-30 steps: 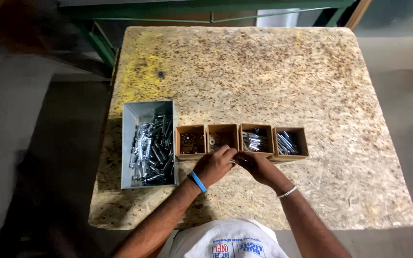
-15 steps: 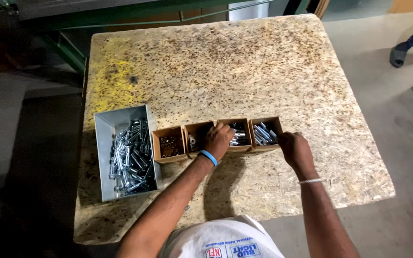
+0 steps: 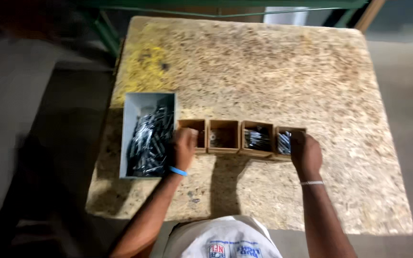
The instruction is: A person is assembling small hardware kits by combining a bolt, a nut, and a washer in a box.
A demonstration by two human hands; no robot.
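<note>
The frame is blurred. My left hand (image 3: 183,148), with a blue wristband, rests with curled fingers on the near edge of the leftmost of several small brown boxes (image 3: 190,126), right beside a grey metal bin (image 3: 135,111) full of dark and silver metal parts. My right hand (image 3: 306,154), wearing a thin white band, lies over the near right corner of the rightmost brown box (image 3: 285,141), fingers bent toward it. The two middle boxes (image 3: 223,137) (image 3: 256,139) hold small hardware. Whether either hand holds a piece is hidden.
Everything stands on a speckled chipboard tabletop (image 3: 273,71) with a yellow-stained patch at its far left. A green frame (image 3: 106,36) runs behind the table. Grey floor surrounds it. My white shirt (image 3: 221,239) shows at the bottom.
My left hand has moved left from the middle boxes to the leftmost box beside the grey bin. My right hand has stayed at the rightmost box. The camera view shifted.
</note>
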